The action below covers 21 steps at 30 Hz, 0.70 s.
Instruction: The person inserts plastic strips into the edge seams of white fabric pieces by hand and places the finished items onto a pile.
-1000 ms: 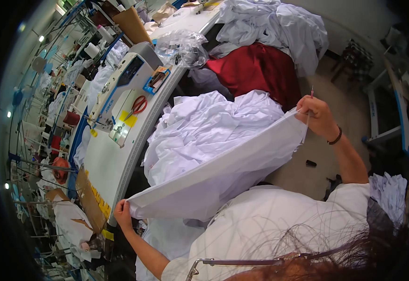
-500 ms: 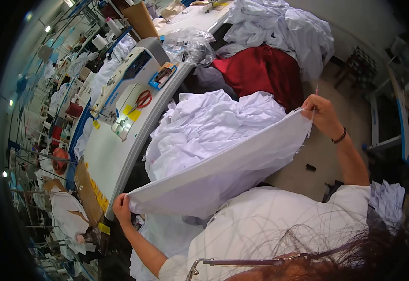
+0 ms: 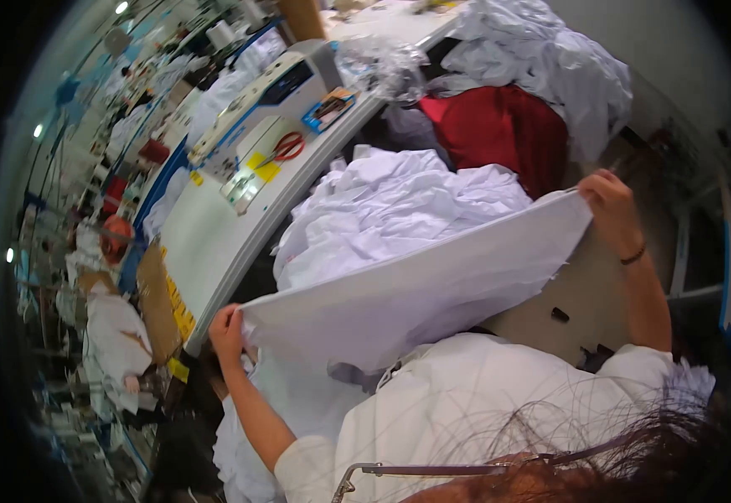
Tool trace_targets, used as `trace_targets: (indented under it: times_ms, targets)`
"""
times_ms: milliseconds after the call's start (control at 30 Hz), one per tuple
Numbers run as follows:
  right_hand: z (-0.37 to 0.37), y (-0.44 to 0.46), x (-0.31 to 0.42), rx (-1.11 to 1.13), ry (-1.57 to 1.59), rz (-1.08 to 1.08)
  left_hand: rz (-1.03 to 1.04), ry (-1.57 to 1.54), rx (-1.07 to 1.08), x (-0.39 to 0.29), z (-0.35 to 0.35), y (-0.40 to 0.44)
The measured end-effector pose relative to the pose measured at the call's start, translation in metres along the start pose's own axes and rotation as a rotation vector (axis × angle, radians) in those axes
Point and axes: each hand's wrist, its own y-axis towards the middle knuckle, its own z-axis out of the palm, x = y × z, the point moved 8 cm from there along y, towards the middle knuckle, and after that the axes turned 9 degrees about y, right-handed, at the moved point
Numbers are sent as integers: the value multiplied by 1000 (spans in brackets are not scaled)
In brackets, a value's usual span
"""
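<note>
A white piece of cloth (image 3: pixel 415 281) is stretched between my two hands, its long upper edge pulled nearly straight. My left hand (image 3: pixel 227 333) pinches the near-left corner beside the table edge. At the far-right corner my right hand (image 3: pixel 610 205) grips the same cloth, its fingers closed. A thin stick-like thing at the right fingers is too blurred to make out. Behind the stretched cloth lies a heap of crumpled white fabric (image 3: pixel 399 197). More pale cloth (image 3: pixel 298 398) hangs below, near my left forearm.
To the left stands a sewing machine (image 3: pixel 269 96) on a white table (image 3: pixel 193 251), with red-handled scissors (image 3: pixel 288 147) and a blue tray (image 3: pixel 329 111). Red fabric (image 3: pixel 499 134) and a white fabric pile (image 3: pixel 541 67) lie beyond. A small dark object (image 3: pixel 560 314) is on the floor.
The view has shifted, so the table and sewing machine appear further right. Both hands still stretch the cloth; the left appears higher and the right further right. The thin stick shows less clearly.
</note>
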Motion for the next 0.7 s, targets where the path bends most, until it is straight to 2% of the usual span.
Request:
trace_targets:
  times_ms: [100,133,167,200,233,267,300,367,433,467,500,567,600,633,667,700]
  targets:
    - [-21,6,17,-91,-242,-140,-85,-52,-39,-20,6,-1]
    - [-32,6,10,-146,-323,-159,-43,-22,-66,-26,6,0]
    - [-48,5,-18,-160,-495,-197,-87,-53,-78,-28,7,-1]
    - [-64,12,-5,-270,-526,-206,-148,-109,-108,-31,3,-2]
    - [-73,20,22,-292,-487,-316,-215,-216,-92,-27,1,-4]
    - [-88,27,-21,-263,-197,-162,-249,-379,-119,-28,-8,-8]
    - [-93,35,32,-518,127,-98,-270,-543,-151,-31,-24,-11]
    - [-101,37,41,-617,20,18,-116,-407,-419,-46,-93,-21]
    - [-91,48,69,-601,223,-72,-89,-293,-641,-40,-163,-37]
    - [-80,59,90,-570,-40,538,-192,-76,-721,-53,-199,-52]
    - [-71,58,88,-557,-22,526,-134,-153,-795,-34,-231,-63]
    - [-49,59,133,-563,311,-285,-100,117,-916,-42,-294,-102]
    - [-35,60,147,-502,380,-340,-88,15,-980,-38,-319,-125]
    - [-23,61,159,-487,421,-343,-62,48,-1031,-45,-345,-145]
    - [-12,61,167,-476,458,-344,-107,403,-1088,-67,-364,-169]
    - [4,63,170,-468,475,-350,-133,437,-1136,-62,-394,-193]
